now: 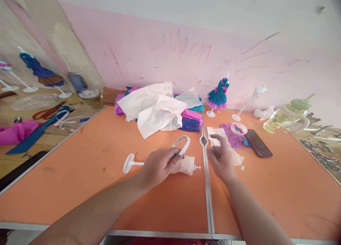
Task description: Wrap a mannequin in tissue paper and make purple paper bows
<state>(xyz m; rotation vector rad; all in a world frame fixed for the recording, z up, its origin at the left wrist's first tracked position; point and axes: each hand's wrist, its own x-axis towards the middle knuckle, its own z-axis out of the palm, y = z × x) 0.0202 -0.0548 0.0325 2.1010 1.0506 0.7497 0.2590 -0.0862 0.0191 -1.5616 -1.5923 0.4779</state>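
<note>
Orange covers the counter (80,174), two tops meeting at a metal seam (209,202). On the left top, the left hand (161,165) has its fingers clamped on a roll of white tape (185,145). Beneath that hand a small doll form (188,165) lies on its side, its round white base to the left, its cream-wrapped body and knobbed neck to the right, close to the seam; the hand hides its middle. The right hand (221,158) is just past the seam, blurred, its fingers curled; I cannot tell whether they pinch anything. It is nearest to a piece of cream paper (238,156), which it partly covers.

A small white scrap (242,168) lies just beside that paper. Farther right are a phone (258,143) and, next to it, a small bowl (239,128) with bits inside. Toward the wall, white sheets (157,108) are heaped over pink, blue and teal paper (190,124). Right of the heap stand a doll in a teal and pink dress (218,95), a bare white doll form (257,95) and a tilted green-lidded bottle (283,117).
</note>
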